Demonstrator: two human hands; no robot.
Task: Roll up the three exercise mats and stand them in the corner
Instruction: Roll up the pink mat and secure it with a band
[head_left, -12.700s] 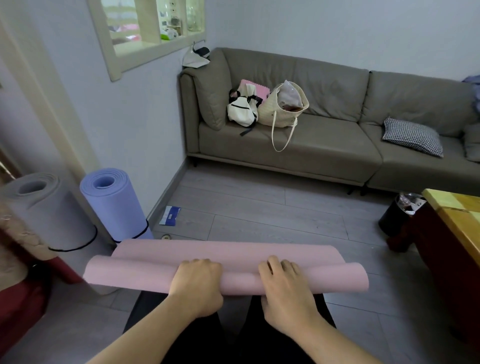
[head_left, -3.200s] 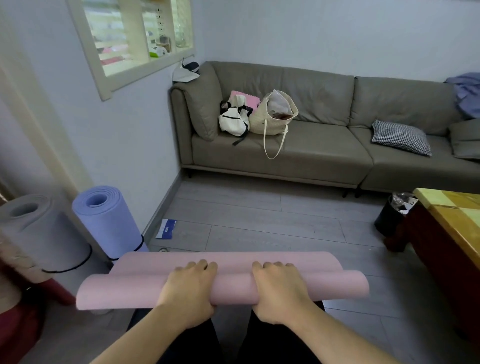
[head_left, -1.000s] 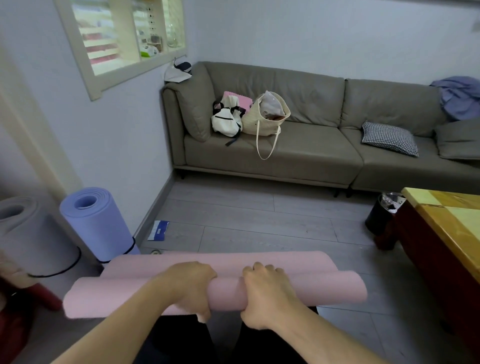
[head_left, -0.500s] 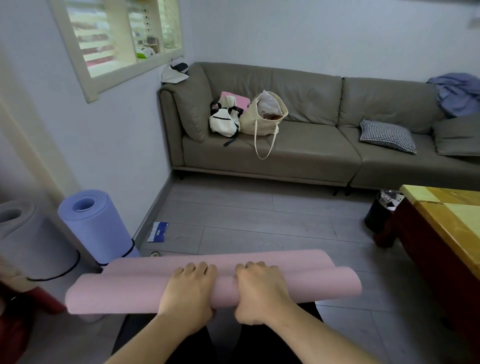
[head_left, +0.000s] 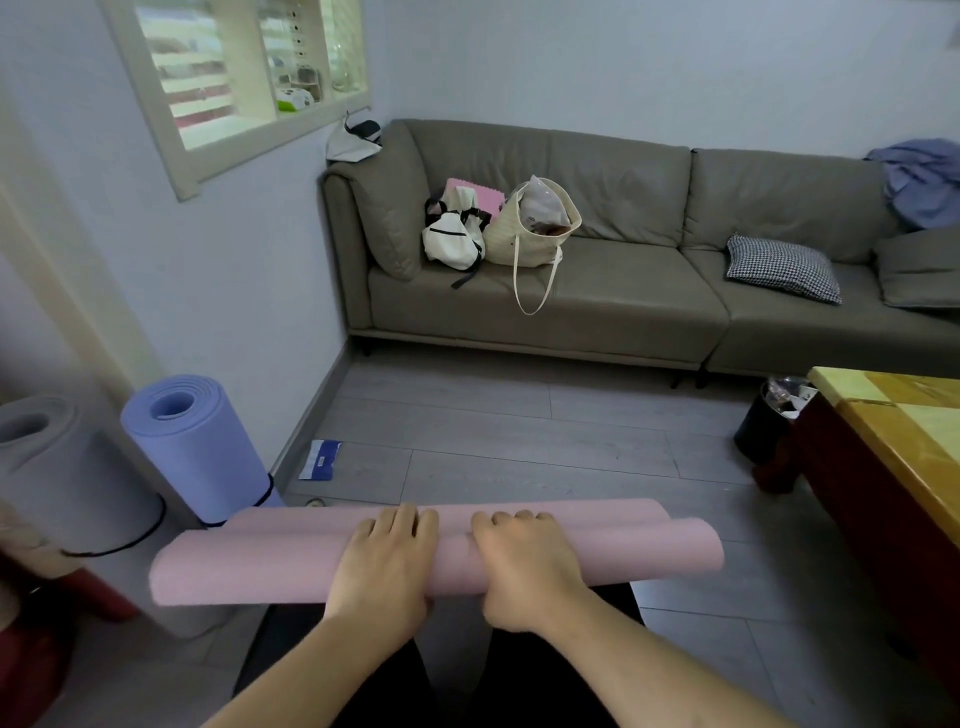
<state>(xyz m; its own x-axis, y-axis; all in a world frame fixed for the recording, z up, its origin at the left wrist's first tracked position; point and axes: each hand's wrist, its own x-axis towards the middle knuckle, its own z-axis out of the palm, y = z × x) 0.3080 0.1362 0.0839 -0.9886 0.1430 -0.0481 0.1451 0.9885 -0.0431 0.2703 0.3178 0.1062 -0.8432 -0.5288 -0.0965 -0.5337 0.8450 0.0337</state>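
Note:
A pink exercise mat (head_left: 249, 571) lies across my lap as a roll, with a loose flap showing just beyond it. My left hand (head_left: 387, 566) and my right hand (head_left: 522, 564) both press on top of the roll near its middle, fingers curled over it, close together. At the left, a purple rolled mat (head_left: 200, 452) stands upright by the wall, bound with a black band. A grey rolled mat (head_left: 62, 478) stands upright beside it, also banded.
A grey sofa (head_left: 623, 306) lines the far wall with bags (head_left: 498, 228) and a checked cushion (head_left: 782, 267). A wooden table (head_left: 904, 467) stands at the right, a black bin (head_left: 766, 423) next to it. A blue packet (head_left: 321, 460) lies on the floor.
Both hands have stayed on the pink roll and drawn closer together at its middle. My view has shifted slightly to the left and down. The standing mats have not moved.

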